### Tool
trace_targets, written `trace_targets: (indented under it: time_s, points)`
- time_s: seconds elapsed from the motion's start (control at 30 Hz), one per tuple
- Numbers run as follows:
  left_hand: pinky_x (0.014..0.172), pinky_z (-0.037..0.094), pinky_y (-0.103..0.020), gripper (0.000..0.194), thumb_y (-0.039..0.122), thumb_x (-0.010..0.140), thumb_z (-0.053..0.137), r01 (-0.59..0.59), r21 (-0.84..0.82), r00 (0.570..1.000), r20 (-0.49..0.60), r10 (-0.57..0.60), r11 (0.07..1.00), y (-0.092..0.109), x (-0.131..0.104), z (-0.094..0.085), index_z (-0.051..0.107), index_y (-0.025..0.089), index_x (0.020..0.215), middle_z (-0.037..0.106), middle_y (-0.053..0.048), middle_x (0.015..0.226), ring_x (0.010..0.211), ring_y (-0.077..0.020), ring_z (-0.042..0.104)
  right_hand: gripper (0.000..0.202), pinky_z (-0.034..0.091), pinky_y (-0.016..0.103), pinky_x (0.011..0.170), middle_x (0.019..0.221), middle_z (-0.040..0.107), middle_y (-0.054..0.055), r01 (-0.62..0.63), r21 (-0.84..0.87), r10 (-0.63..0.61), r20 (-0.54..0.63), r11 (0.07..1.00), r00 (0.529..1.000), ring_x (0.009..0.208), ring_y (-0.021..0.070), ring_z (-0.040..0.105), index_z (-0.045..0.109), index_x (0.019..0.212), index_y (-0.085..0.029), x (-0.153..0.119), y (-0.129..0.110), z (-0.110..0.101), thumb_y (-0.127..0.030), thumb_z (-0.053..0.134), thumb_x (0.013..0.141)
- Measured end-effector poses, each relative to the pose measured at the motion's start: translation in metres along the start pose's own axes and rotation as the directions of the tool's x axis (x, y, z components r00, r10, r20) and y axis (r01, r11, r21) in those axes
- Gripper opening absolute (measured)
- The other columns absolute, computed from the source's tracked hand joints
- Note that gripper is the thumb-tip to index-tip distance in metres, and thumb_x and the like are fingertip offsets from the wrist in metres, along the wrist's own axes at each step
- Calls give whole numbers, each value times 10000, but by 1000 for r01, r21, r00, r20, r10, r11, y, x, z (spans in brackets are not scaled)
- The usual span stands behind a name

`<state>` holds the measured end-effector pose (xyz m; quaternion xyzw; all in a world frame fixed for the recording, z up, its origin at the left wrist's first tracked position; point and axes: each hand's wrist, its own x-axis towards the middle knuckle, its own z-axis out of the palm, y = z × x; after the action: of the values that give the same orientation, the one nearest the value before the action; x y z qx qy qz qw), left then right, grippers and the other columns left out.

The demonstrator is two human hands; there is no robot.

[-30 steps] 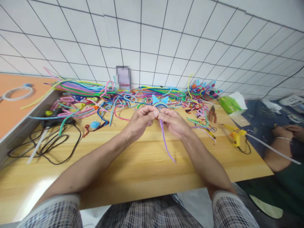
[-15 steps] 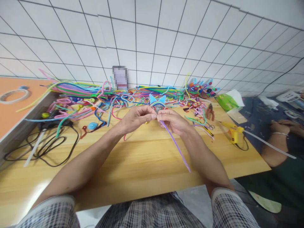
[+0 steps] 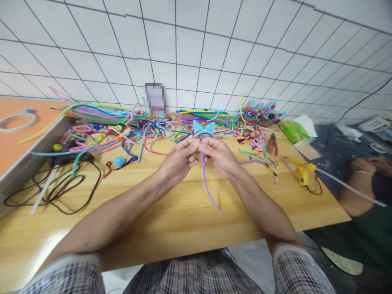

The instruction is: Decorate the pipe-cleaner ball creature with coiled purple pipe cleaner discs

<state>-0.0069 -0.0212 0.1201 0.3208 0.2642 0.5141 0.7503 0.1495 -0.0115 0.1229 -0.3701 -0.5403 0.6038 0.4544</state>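
A purple pipe cleaner (image 3: 206,183) hangs down from between my two hands, its loose end curving toward me over the table. My left hand (image 3: 181,158) is closed, thumb and forefinger pinched at the strip's upper end. Right beside it, my right hand (image 3: 219,156) also pinches the strip, and the fingertips of both hands nearly meet. Just beyond them is a pipe-cleaner animal head (image 3: 204,131) with two pointed light-blue ears and rainbow bands. My fingers hide its lower part, so whether they touch it I cannot tell.
Heaps of coloured pipe cleaners (image 3: 101,115) line the wall behind a phone-like screen (image 3: 155,100). At right lie pliers (image 3: 272,145), a yellow glue gun (image 3: 302,172) and finished animal heads (image 3: 269,115). A black cord (image 3: 72,192) coils at left. Another person's arm (image 3: 358,188) rests at far right.
The purple strip's loose end has swung left and now hangs more steeply. My left hand has turned, with its fingers curled under. Both hands stay together near the animal head.
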Motion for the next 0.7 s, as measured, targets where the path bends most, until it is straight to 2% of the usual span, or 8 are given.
trace_targets:
  time_s: [0.1, 0.17, 0.27, 0.37, 0.47, 0.57, 0.7]
  points:
    - [475, 342, -162, 345, 305, 737, 962, 67, -81, 998, -14, -68, 994, -2, -5, 3, 654, 159, 787, 528, 63, 629, 492, -38, 370, 509, 364, 268, 608, 684, 525, -40, 9, 3, -10, 15, 1000, 1000, 618, 111, 440, 611, 737, -214, 0, 1, 1, -639, 892, 744]
    - [481, 351, -166, 370, 350, 725, 972, 71, -49, 997, 25, -70, 996, 0, -3, 0, 662, 159, 788, 558, 52, 655, 500, -40, 399, 496, 347, 263, 601, 660, 515, -40, 2, 13, -2, 31, 1000, 1000, 605, 107, 430, 597, 713, -211, 0, -1, -2, -615, 879, 759]
    - [490, 341, -191, 396, 436, 713, 973, -4, 174, 992, 125, -18, 985, 11, 5, -9, 705, 151, 776, 568, 38, 651, 513, -53, 426, 460, 298, 259, 567, 625, 509, -41, -58, 0, 58, 57, 998, 997, 580, 101, 406, 610, 693, -201, 0, -6, -10, -570, 883, 739]
    - [511, 327, -215, 332, 420, 746, 950, -136, 441, 975, 220, 41, 887, 27, 11, -18, 768, 151, 811, 600, 20, 656, 543, -70, 430, 439, 260, 267, 540, 609, 491, -48, -122, -36, 124, 97, 992, 987, 564, 95, 376, 613, 671, -196, -1, -12, -17, -533, 890, 717]
    - [522, 320, -228, 293, 400, 755, 936, -210, 563, 956, 289, 47, 799, 39, 12, -20, 770, 160, 788, 609, 14, 649, 561, -85, 428, 426, 277, 269, 553, 627, 507, -43, -135, -63, 143, 140, 989, 980, 576, 97, 390, 623, 680, -194, -3, -15, -18, -527, 882, 736]
    - [516, 306, -227, 333, 433, 750, 938, -237, 547, 958, 270, 99, 803, 37, 10, -17, 751, 157, 763, 597, 15, 639, 556, -83, 419, 436, 311, 268, 583, 651, 535, -37, -96, -57, 103, 129, 994, 986, 604, 105, 419, 636, 710, -196, -4, -16, -14, -549, 889, 750]
    - [498, 278, -214, 410, 482, 717, 964, -217, 388, 973, 163, 165, 896, 20, 9, -12, 720, 156, 767, 542, 40, 608, 519, -64, 371, 480, 343, 268, 603, 665, 537, -42, -20, -31, 22, 69, 999, 997, 624, 109, 432, 630, 725, -200, -3, -10, -10, -588, 914, 738]
